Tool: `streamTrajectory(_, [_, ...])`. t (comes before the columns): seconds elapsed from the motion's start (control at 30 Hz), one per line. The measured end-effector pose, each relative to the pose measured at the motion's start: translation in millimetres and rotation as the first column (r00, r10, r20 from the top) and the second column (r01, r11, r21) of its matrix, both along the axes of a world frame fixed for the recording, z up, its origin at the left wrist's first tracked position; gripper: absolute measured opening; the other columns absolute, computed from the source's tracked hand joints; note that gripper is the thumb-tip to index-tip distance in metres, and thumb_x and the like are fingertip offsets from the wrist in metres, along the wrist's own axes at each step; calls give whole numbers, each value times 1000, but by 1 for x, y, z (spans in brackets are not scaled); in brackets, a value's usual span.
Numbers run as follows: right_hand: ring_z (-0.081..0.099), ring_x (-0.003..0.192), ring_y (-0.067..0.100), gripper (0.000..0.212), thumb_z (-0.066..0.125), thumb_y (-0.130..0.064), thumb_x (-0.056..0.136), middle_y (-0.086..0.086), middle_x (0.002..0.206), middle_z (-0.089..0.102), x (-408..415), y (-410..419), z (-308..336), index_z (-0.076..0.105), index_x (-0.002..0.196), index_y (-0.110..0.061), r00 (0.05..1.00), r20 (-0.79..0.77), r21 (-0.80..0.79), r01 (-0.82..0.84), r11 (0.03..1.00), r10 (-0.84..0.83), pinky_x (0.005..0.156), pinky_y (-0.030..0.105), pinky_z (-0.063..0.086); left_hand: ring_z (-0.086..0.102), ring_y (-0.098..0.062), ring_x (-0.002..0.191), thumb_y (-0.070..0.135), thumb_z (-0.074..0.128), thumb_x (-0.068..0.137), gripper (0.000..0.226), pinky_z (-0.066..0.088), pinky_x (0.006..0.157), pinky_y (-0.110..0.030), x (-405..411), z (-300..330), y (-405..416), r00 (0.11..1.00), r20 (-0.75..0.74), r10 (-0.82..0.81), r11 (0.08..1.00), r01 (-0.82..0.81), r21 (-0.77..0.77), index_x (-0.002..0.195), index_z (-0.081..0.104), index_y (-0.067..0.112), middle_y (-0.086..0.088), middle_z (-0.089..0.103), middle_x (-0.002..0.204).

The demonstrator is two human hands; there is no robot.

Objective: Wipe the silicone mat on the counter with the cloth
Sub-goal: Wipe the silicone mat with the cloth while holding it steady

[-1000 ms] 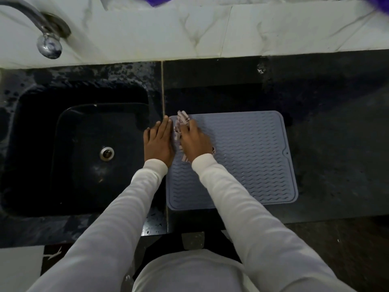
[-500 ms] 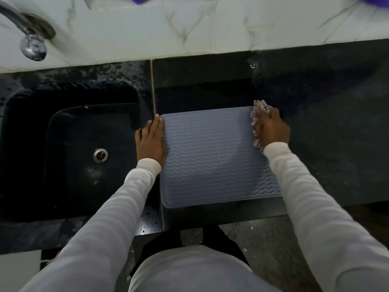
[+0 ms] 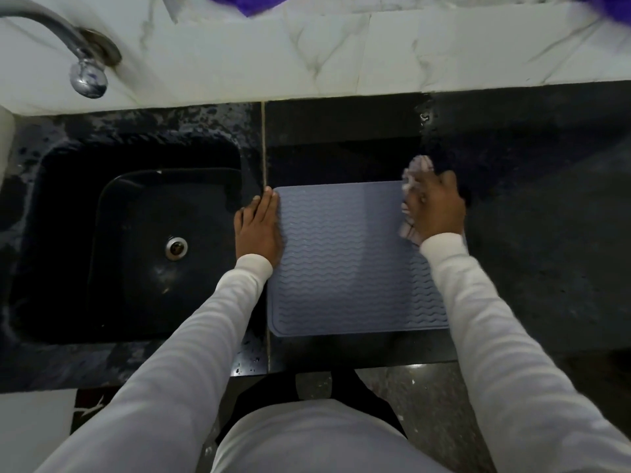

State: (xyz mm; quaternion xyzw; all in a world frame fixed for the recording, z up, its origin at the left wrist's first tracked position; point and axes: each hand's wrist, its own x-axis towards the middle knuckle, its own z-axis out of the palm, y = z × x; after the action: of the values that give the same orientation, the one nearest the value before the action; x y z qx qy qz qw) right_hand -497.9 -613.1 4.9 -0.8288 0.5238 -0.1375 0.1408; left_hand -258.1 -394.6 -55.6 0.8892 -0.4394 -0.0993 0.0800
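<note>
A grey-blue silicone mat (image 3: 345,261) with a wavy ribbed surface lies on the black counter (image 3: 546,233), just right of the sink. My left hand (image 3: 257,227) rests flat with straight fingers on the mat's left edge. My right hand (image 3: 435,206) presses a crumpled pale cloth (image 3: 411,186) onto the mat's far right part; the cloth pokes out past my fingers at the far edge. My right forearm hides the mat's right edge.
A deep black sink (image 3: 136,240) with a metal drain (image 3: 176,248) lies to the left, under a chrome tap (image 3: 85,73). A white marble wall (image 3: 341,56) runs behind the counter. Purple fabric (image 3: 249,1) shows at the top edge. The counter's front edge is close to my body.
My right hand has swept the cloth from the mat's left side, beside my left hand, across to the mat's far right corner. My left hand stays on the left edge.
</note>
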Motion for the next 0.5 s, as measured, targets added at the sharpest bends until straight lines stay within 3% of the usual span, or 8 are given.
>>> streamTrajectory(0.07, [58, 81, 35, 38, 60, -24, 86, 17, 110, 50, 40, 32, 4, 58, 124, -20, 989, 65, -23, -131, 991, 133, 65, 39, 51, 24, -22, 145, 26, 34, 98, 59, 16, 117, -44, 3, 1, 0, 999, -37, -1, 999, 0, -41, 155, 21, 25, 7, 20, 162])
streamTrajectory(0.17, [59, 87, 34, 40, 60, -25, 87, 14, 116, 49, 106, 87, 1, 55, 127, -21, 956, 120, 74, -276, 958, 266, 70, 40, 52, 33, -25, 142, 27, 35, 98, 53, 14, 119, -43, 11, 4, 2, 992, -129, 7, 987, -27, -158, 152, 33, 23, 2, 33, 157])
streamTrajectory(0.33, [56, 106, 33, 41, 49, -20, 95, 13, 146, 34, 159, 163, -21, 45, 136, -18, 944, -43, 236, -309, 921, 328, 81, 44, 49, 32, -25, 142, 23, 45, 101, 52, 15, 121, -41, 7, 13, 2, 991, -128, 24, 984, -46, -173, 151, 32, 17, -4, 38, 154])
streamTrajectory(0.5, [59, 98, 35, 37, 47, -18, 96, 17, 134, 41, 158, 149, -18, 46, 133, -14, 919, -144, 159, -345, 925, 367, 76, 44, 50, 27, -23, 145, 26, 43, 99, 58, 6, 122, -41, 16, 1, 6, 997, -45, -69, 995, 65, -73, 154, 24, 20, 2, 24, 161])
